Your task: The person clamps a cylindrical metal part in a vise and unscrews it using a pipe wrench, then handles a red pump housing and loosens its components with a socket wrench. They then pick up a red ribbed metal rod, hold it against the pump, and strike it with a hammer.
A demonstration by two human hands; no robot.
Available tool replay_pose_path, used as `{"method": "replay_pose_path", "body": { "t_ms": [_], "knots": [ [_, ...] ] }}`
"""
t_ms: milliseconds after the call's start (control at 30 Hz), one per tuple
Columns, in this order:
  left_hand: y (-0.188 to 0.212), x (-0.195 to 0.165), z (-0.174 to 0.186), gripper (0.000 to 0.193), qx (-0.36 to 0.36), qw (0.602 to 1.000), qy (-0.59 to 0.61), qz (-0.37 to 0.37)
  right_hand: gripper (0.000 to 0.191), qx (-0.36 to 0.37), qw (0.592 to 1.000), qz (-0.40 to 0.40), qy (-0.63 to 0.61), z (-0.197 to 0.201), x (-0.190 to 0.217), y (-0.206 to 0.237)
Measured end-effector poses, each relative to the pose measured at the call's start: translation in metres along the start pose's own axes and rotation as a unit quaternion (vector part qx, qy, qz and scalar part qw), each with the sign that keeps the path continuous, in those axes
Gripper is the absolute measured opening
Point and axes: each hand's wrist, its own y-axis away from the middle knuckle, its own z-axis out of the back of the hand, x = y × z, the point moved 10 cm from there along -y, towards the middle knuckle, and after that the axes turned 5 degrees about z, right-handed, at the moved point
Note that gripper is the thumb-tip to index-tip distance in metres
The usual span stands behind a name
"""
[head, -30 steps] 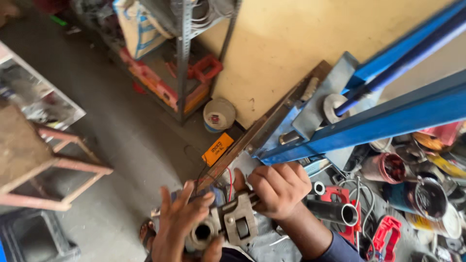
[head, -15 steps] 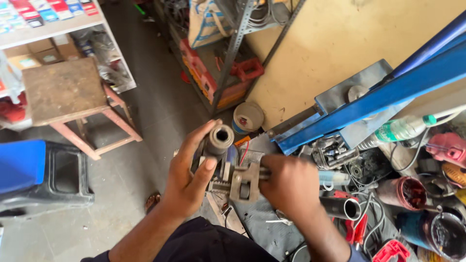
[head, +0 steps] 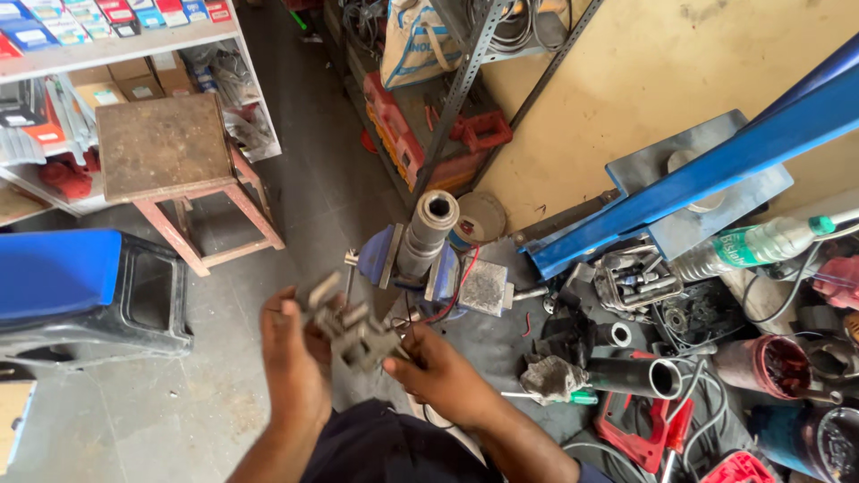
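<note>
Low in the head view, both hands meet on a small grey metal clamp-like part with square jaws [head: 353, 329]. Left hand [head: 297, 362] curls around its left side, fingers closed on it. Right hand [head: 443, 376] grips the right end from below, fingers folded shut. Part is held in the air above the grey concrete floor [head: 224, 394], slightly blurred; its exact shape cannot be told.

Just beyond the hands, a blue bench vise [head: 407, 259] clamps a grey steel pipe [head: 428, 231] that tilts up toward the camera, open end showing. Right of the vise, a blue steel beam [head: 716, 165] slants toward the yellow wall [head: 662, 63]. Near the right forearm lie a dirty grey rag [head: 550, 377] and a dark steel tube [head: 640, 376]. Left of the hands stand a blue-topped black plastic stool [head: 80, 286] and a rusty metal stool with pink legs [head: 165, 148].
</note>
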Motion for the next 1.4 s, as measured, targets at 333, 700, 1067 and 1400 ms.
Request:
{"method": "replay_pose_path", "body": {
  "t_ms": [333, 700, 1067, 1400],
  "knots": [
    [-0.078, -0.059, -0.121, 0.053, 0.261, 0.901, -0.330, -0.111, 0.018, -0.158, 0.889, 0.112, -0.416, -0.074, 0.041, -0.079],
    [-0.103, -0.053, -0.222, 0.053, 0.581, 0.564, -0.584, 0.061, 0.026, -0.087, 0.821, 0.116, -0.553, -0.117, 0.111, -0.142],
    [-0.094, -0.057, -0.210, 0.049, 0.550, 0.613, -0.564, 0.065, 0.031, -0.167, 0.755, 0.210, -0.598, -0.143, 0.098, -0.137],
    [-0.066, -0.057, -0.166, 0.051, 0.414, 0.733, -0.529, 0.112, 0.025, -0.078, 0.792, 0.077, -0.601, -0.150, 0.076, -0.064]
  ]
}}
